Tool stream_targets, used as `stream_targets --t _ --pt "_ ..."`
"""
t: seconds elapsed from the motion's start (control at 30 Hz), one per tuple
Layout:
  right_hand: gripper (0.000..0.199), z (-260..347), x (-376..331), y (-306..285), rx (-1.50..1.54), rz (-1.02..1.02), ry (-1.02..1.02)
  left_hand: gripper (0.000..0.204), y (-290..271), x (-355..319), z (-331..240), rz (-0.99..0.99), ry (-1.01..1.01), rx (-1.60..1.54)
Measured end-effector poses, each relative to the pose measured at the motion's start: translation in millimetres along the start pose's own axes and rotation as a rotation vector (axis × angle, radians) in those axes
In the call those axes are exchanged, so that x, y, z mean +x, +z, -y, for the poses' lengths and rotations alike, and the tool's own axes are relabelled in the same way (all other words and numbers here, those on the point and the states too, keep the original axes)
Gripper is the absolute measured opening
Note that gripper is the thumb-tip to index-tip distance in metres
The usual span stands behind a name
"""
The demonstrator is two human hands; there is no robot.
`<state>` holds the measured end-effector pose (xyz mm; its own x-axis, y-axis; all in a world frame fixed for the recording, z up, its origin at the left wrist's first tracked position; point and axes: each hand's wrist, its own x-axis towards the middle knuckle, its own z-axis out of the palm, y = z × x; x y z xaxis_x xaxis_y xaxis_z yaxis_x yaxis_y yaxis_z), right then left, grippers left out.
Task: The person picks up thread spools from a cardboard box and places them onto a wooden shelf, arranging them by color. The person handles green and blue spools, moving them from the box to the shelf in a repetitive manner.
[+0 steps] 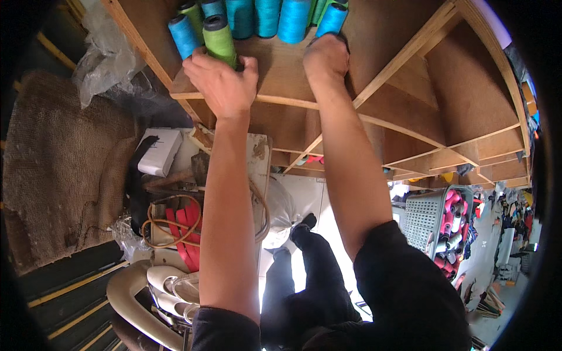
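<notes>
My left hand (221, 82) is closed around a light green thread cone (219, 38) standing at the front edge of a wooden shelf (281, 93). My right hand (325, 57) reaches up to the same shelf and grips the base of a blue thread cone (332, 19). Behind them stand several more cones in blue and teal (266, 16), plus another blue cone (183, 35) at the left end. Both forearms rise from the lower edge of the picture.
Empty wooden shelf compartments (468, 105) spread to the right. A grey basket (430, 216) of pink and white spools sits at lower right. At left hang burlap (64, 169), clear plastic (108, 52), a white box (159, 151) and red straps (184, 234).
</notes>
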<state>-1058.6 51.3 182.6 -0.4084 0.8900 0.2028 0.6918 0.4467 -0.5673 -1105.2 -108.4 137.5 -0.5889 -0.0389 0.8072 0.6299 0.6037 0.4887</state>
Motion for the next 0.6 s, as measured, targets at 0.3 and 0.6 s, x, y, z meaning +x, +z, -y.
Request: stream_targets --t 0.3,0.6 --pt "0.031 11.5 1.0 -18.6 -0.063 0.137 0.039 0.070 1.6 0.2 1.9 0.015 0.004 0.006" --pt "0.039 15.2 -7.7 -14.9 -0.013 0.079 -0.167 0.071 0.5 -0.1 -0.2 0.036 -0.003 -0.001"
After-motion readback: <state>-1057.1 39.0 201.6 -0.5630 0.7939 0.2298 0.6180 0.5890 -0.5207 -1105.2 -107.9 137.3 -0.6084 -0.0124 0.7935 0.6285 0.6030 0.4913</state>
